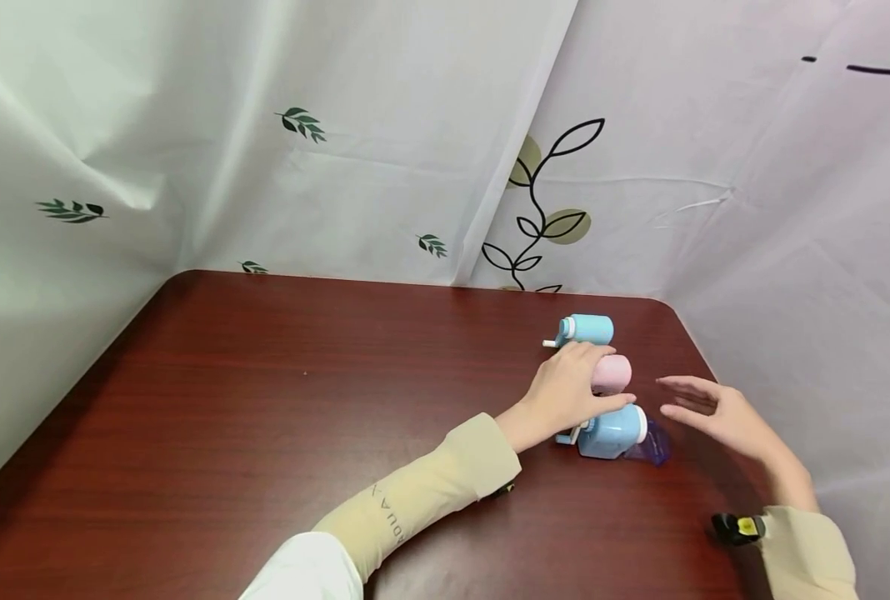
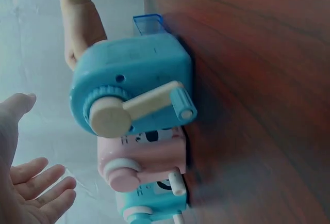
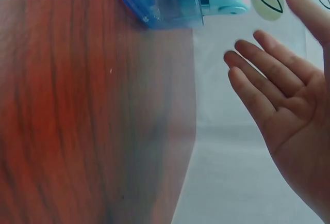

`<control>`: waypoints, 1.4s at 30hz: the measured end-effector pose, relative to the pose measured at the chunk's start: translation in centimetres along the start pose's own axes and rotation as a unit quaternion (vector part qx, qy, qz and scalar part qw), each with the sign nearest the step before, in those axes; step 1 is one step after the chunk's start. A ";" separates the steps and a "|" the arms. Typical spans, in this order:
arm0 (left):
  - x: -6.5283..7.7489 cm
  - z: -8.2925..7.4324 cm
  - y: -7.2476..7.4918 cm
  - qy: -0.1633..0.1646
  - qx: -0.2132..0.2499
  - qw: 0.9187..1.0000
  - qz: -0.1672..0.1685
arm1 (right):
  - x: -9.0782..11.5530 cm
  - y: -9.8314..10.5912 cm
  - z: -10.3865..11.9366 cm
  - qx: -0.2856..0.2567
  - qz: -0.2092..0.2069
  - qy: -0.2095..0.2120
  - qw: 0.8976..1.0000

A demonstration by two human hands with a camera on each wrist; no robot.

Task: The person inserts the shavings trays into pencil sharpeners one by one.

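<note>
Three hand-crank pencil sharpeners stand in a row at the table's right side. Nearest is the blue sharpener (image 1: 612, 435) (image 2: 139, 61), its cream crank (image 2: 149, 101) facing left in the head view. Behind it come a pink sharpener (image 1: 613, 373) (image 2: 147, 157) and a light blue sharpener (image 1: 593, 328) (image 2: 149, 199). My left hand (image 1: 568, 385) hovers over the row with thumb and fingers spread, partly hiding the pink one. Right of the row, my right hand (image 1: 726, 419) (image 3: 289, 100) is held in the air, fingers extended, gripping nothing. A see-through blue shavings tray (image 3: 167, 2) juts out on that side.
The brown wooden table (image 1: 227, 417) stretches left of the sharpeners. A pale curtain (image 1: 370, 200) with leaf prints hangs behind it and along its sides. A black wrist device (image 1: 736, 528) sits at my right sleeve.
</note>
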State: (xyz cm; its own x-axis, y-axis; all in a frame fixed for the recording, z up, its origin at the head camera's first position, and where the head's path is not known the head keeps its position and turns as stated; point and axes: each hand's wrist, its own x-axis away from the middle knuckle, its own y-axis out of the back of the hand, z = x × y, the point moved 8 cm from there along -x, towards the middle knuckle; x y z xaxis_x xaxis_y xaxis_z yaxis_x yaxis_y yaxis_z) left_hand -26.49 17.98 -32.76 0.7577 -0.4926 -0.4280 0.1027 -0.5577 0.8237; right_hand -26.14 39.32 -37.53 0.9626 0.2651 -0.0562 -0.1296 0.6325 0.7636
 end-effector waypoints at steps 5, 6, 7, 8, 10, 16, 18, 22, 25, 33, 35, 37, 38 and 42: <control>0.7 -0.7 -0.3 -0.001 0.011 1.000 0.013 | 1.0 -0.9 -0.1 -0.009 0.043 0.010 0.999; 0.9 -0.8 -0.4 -0.001 0.015 1.000 0.018 | 1.1 -1.0 -0.1 -0.012 0.047 0.015 0.999; 1.0 -0.9 -0.6 -0.002 0.016 1.000 0.022 | 1.2 -1.2 -0.1 -0.013 0.051 0.018 0.998; 1.1 -1.0 -0.7 -0.004 0.017 1.000 0.026 | 1.3 -1.4 -0.2 -0.015 0.054 0.022 0.998; 1.4 -1.2 -1.0 -0.010 0.009 0.999 0.032 | 1.5 -1.6 -0.3 -0.022 0.059 0.029 0.998; 2.0 -1.7 -1.7 -0.033 -0.025 0.999 0.032 | 2.0 -2.0 -0.5 -0.026 0.066 0.037 0.997; 2.0 -1.7 -1.9 -0.036 -0.030 0.998 0.031 | 2.0 -2.1 -0.5 -0.026 0.066 0.041 0.997; 2.1 -1.8 -2.3 -0.036 -0.034 0.998 0.036 | 2.1 -2.3 -0.6 -0.034 0.062 0.049 0.996; 2.2 -1.7 -2.7 -0.034 -0.037 0.998 0.043 | 2.2 -2.5 -0.6 -0.037 0.061 0.056 0.996; 2.2 -1.3 -3.4 -0.030 -0.043 0.997 0.062 | 2.3 -3.0 -1.0 -0.044 0.066 0.048 0.996; 2.3 -1.2 -3.5 -0.028 -0.045 0.996 0.066 | 2.4 -3.1 -0.9 -0.054 0.069 0.056 0.995; 2.4 -1.1 -3.7 -0.026 -0.048 0.996 0.070 | 2.4 -3.1 -0.8 -0.059 0.068 0.059 0.994; 2.5 -1.1 -3.8 -0.025 -0.049 0.996 0.071 | 2.4 -3.2 -0.8 -0.059 0.066 0.056 0.995; 2.5 -1.1 -4.1 -0.027 -0.056 0.995 0.072 | 2.3 -3.3 -0.6 -0.044 0.064 0.050 0.996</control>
State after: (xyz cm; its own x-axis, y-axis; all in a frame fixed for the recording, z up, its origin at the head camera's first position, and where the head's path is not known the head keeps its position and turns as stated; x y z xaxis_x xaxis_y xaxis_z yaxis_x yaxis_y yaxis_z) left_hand -24.30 19.74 -36.79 0.7344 -0.5993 -0.3186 0.0677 -0.4024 0.9130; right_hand -23.65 38.34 -40.56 0.9088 0.4162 -0.0285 -0.2751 0.6494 0.7089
